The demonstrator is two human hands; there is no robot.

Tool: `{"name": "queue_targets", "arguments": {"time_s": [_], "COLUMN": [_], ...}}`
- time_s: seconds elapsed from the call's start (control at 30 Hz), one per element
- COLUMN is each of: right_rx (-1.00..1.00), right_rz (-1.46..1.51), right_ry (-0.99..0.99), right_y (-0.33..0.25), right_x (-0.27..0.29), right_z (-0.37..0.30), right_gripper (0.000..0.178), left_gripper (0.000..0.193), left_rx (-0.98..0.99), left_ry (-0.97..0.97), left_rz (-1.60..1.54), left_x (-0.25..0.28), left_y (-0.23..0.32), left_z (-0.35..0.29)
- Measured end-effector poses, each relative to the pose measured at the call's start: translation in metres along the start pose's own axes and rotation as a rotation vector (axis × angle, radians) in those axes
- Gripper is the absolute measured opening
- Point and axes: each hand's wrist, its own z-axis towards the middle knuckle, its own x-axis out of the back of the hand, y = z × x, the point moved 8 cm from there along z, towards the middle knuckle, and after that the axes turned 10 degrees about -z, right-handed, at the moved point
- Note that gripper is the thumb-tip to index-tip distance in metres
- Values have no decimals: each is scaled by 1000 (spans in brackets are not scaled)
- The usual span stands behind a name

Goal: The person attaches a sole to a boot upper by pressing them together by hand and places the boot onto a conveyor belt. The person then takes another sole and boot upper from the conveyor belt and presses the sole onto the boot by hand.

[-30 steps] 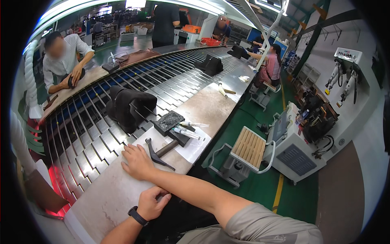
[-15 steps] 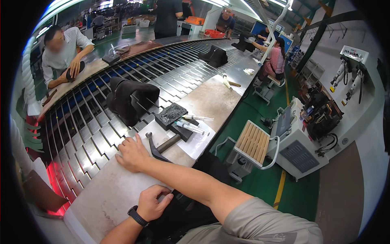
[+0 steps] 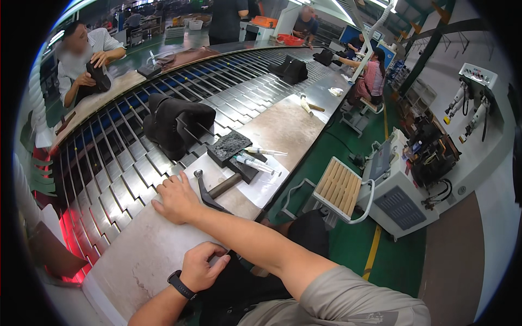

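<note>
My right hand lies palm down on the worktable beside the slatted conveyor, fingers stretched out and holding nothing. My left hand, with a dark watch at its wrist, rests at the table's near edge. Its fingers are loosely curled, with nothing visible in them. Just beyond my right hand is a hammer with a curved dark metal head. Past it, a rough black block and syringe-like tubes sit on a white sheet. A pair of dark boots stands on the conveyor.
More dark boots are farther along the conveyor. A pale tool with a wooden handle lies on the far table. Right of me stand a slatted stool and a machine. Across the conveyor, a person handles a dark shoe.
The person across the conveyor has lifted the dark shoe off the bench and tilted it upright. My hands stay nearly in place; the view has shifted slightly.
</note>
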Motion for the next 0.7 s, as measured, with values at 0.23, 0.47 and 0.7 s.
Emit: {"name": "queue_targets", "arguments": {"time_s": [0.23,0.47,0.7], "right_rx": [2,-2,0], "right_rz": [16,10,14], "right_ry": [-5,-4,4], "right_y": [-1,-5,-4], "right_x": [1,1,2], "right_z": [0,0,-2], "right_gripper": [52,50,51], "left_gripper": [15,15,16], "left_rx": [-35,-42,-14], "left_ry": [18,21,6], "left_rz": [-25,-16,-19], "left_x": [0,3,1], "left_y": [2,6,7], "left_z": [-1,-3,-4]}}
